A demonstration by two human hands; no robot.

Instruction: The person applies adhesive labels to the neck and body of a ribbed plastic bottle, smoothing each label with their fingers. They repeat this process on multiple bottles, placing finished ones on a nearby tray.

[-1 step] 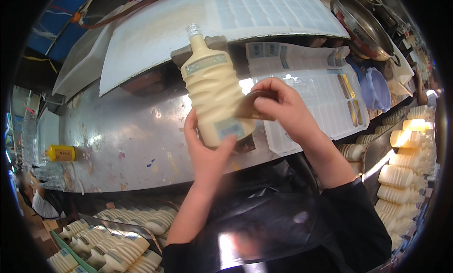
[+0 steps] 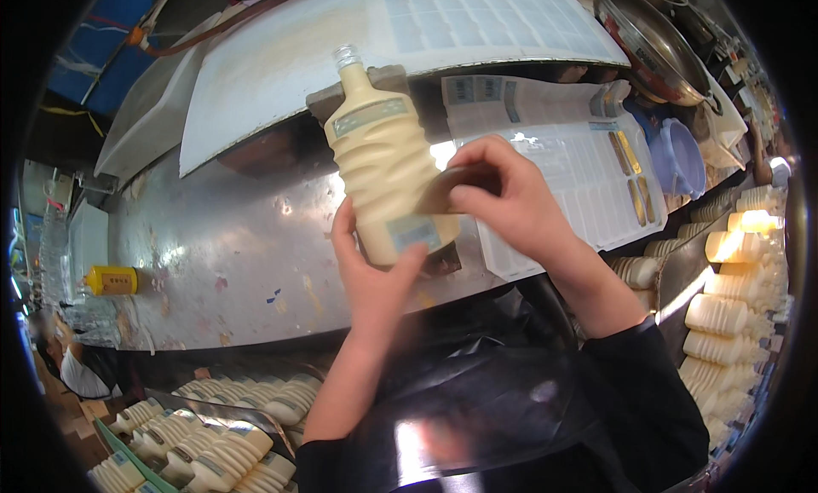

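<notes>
- Right hand [image 2: 515, 195] and its dark flat tool [image 2: 445, 186] have shifted slightly left; the cream bottle [image 2: 383, 169] lies on the surface [image 2: 230, 263], neck pointing far.
- Left hand [image 2: 375, 280] fingers grasp the bottle's near end; right fingers pinch the tool.
- Progress looks well along: two labels [image 2: 411, 235] on this face; what is left cannot be told.
- Counted: one handled bottle, one tool, four gold strips [image 2: 636, 205] on the sheet [image 2: 545, 212] at right, one yellow bottle [image 2: 112, 280] at left.
</notes>
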